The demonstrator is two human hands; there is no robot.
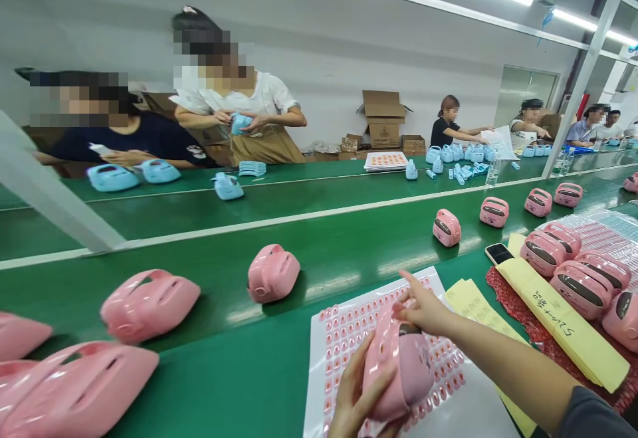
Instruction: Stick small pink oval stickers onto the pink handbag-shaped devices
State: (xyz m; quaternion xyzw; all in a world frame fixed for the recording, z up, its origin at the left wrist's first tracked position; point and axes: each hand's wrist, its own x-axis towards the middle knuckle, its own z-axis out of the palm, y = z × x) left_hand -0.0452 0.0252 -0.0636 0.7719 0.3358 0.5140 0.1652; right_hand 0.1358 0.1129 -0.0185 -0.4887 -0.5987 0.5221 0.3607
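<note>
My left hand is closed around a pink plastic casing with a carrying handle and a dark window, holding it tilted above the sticker sheet. At the casing's handle, my right hand has its index finger stretched out, while the thumb and curled fingers are against the handle. Small oval marks show along the handle. Under both hands lies a white sheet of oval, red-centred stickers. Yellow backing paper is to the right of the sheet, partly behind my right forearm.
Pink casings stand along the green belt, including one nearby. More pink casings sit at right beside a folded yellow paper and a phone. Across the line, several people handle blue casings. A metal post rises at right.
</note>
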